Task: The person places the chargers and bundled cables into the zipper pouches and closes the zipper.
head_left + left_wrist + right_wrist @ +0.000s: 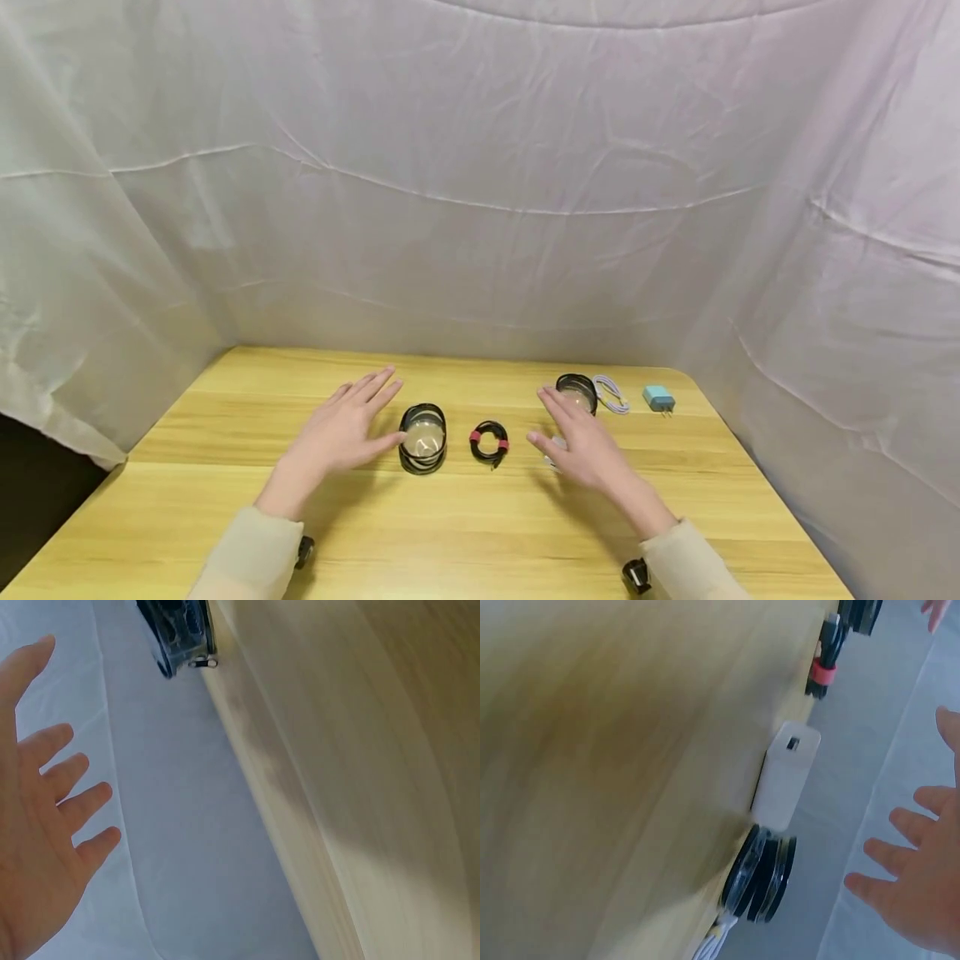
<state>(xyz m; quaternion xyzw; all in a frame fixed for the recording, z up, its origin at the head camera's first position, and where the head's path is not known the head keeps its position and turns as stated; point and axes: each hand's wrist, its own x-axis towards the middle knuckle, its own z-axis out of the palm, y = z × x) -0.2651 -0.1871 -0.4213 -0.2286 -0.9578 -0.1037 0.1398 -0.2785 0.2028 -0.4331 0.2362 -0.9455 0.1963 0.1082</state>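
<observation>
My left hand (341, 431) hovers over the table with its fingers straight and spread, holding nothing. Just to its right stands a clear pouch with black trim (423, 439); a small zipper pull shows on the pouch (180, 634) in the left wrist view. My right hand (588, 447) is likewise raised, fingers extended and nothing in them. It partly hides a second clear, black-trimmed pouch (577, 382) and a white charger (786, 780), which the right wrist view shows more fully. Between the hands lies a coiled black cable (489, 442) with red ties.
A pale purple coiled cable (612, 395) lies beside the far pouch. Farther right sits a blue plug charger (658, 398) with its prongs showing. Grey-white cloth (480, 250) hangs behind and beside the wooden table (450, 533).
</observation>
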